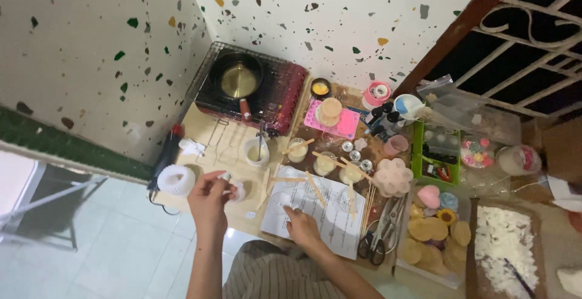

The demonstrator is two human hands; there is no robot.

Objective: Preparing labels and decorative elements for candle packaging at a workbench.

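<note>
White, small and round, the piece pinched in your left hand (209, 197) sits at the fingertips, above the tan board (200, 130); its kind is too small to tell. Just left: a white ribbed mould (176, 179). Your right hand (301, 226) is curled, fingertips pressed on a clear glass cup (280, 201) standing on the printed paper sheet (330, 217); whether it grips the cup cannot be told. Around the sheet: wooden sticks (315, 187), small glass jars of pale yellow wax (324, 164), a white cup with a stirrer (257, 152). Right: scissors (379, 232), a pink flower mould (393, 176). Beyond: a black pan (237, 78) on a red portable stove (285, 96).
</note>
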